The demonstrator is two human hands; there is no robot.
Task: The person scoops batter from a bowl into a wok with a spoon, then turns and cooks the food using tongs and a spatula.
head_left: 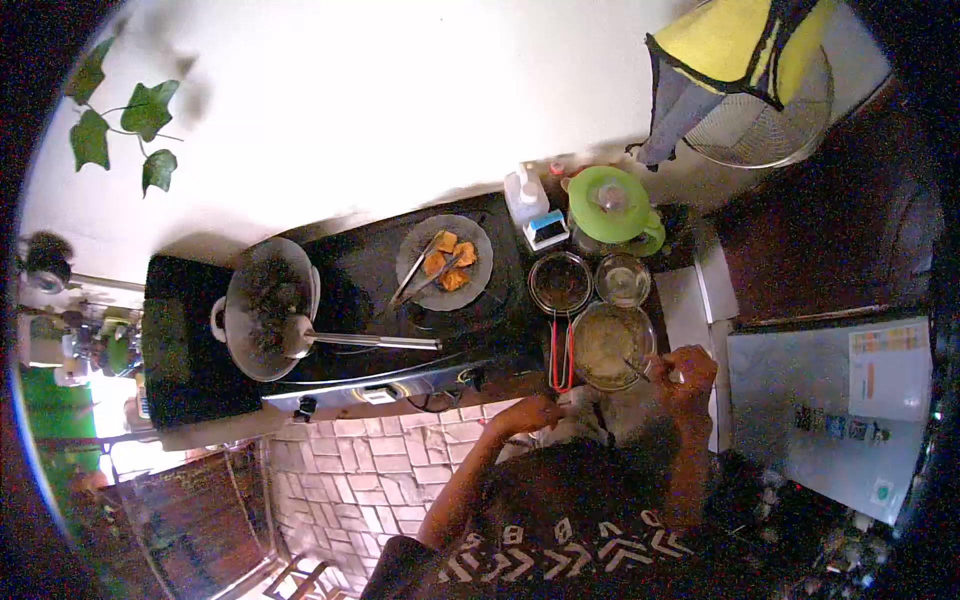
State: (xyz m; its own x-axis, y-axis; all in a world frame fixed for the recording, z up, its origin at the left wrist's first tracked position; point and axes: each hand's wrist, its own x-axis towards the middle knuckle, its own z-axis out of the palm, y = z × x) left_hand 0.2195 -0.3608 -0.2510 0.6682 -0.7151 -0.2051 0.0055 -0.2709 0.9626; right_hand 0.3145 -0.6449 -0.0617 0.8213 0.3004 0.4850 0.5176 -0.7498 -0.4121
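Observation:
My right hand (688, 378) is closed on the handle of a thin metal utensil, which looks like a spoon (636, 369). Its lower end dips into a glass bowl (651, 336) of pale beige mixture (606, 342). Near the counter's front edge, left of this bowl, is my left hand (533, 412); its fingers are too dark and blurred to read, and no object shows in it. Between the hands lies the red handle of a strainer (561, 375), whose round basket (560, 283) sits behind. A small glass bowl (623, 280) stands beside the basket.
On the stove, a plate (478, 232) holds fried pieces (455, 262) and metal tongs (412, 272). Farther left, a wok (235, 325) carries a long-handled ladle (370, 341). A green-lidded jug (610, 205) and white bottle (524, 192) stand by the wall.

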